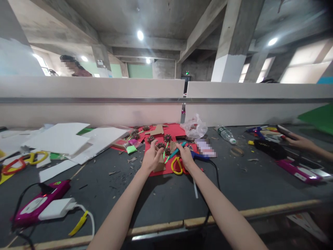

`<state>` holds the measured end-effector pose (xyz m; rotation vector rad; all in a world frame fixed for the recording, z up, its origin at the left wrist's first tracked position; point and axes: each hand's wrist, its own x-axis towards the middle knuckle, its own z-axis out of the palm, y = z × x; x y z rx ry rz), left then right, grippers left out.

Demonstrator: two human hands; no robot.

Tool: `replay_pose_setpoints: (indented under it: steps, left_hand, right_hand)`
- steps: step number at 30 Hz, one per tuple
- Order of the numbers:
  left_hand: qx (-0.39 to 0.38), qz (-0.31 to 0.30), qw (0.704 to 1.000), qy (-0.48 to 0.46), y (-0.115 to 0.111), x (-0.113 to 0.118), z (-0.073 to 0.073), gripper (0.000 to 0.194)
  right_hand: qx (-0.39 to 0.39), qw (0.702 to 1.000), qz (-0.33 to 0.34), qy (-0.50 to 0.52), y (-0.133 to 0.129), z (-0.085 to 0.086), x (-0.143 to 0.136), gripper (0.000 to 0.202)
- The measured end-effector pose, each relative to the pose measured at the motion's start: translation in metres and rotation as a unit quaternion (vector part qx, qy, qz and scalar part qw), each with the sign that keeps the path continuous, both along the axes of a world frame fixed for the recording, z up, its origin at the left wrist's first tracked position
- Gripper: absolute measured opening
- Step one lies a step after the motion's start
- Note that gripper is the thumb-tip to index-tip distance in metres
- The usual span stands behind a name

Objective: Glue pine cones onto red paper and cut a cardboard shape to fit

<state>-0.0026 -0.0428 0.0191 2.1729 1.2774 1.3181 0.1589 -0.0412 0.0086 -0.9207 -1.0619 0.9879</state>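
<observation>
My left hand [151,158] has its thumb and fingers curled round a dark pine cone [160,145], above red paper in the middle of the table. My right hand [186,156] is closed on a teal pen-like tool [177,150], its narrow end slanting down to the left. Between the hands lie another pine cone [167,151] and a piece of brown cardboard [159,167]. Scissors with a yellow handle [177,166] lie just below the right hand. Beside that hand rests a blue glue gun [200,156]. More pine cones [150,139] sit behind my left hand.
White sheets [59,139] and scissors [14,166] lie left. A magenta power strip [28,210] with a charger is at front left. A crumpled plastic bag [194,126] and bottle [226,134] stand behind. Another person's hand [299,143] is at right, near a second power strip [299,170].
</observation>
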Motion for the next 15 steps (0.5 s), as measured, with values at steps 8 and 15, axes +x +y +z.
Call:
replay_pose_setpoints:
  steps: [8,15]
  left_hand:
    - [-0.234,-0.143,0.954,-0.122,0.01,0.005,0.0,0.035]
    - [-0.243,-0.137,0.937,-0.209,0.013,0.006,-0.004,0.032]
  right_hand:
    - [0.019,0.995,0.081,-0.061,-0.006,-0.002,-0.008,0.037]
    - [0.028,0.996,0.084,-0.012,-0.004,-0.003,-0.007,0.036]
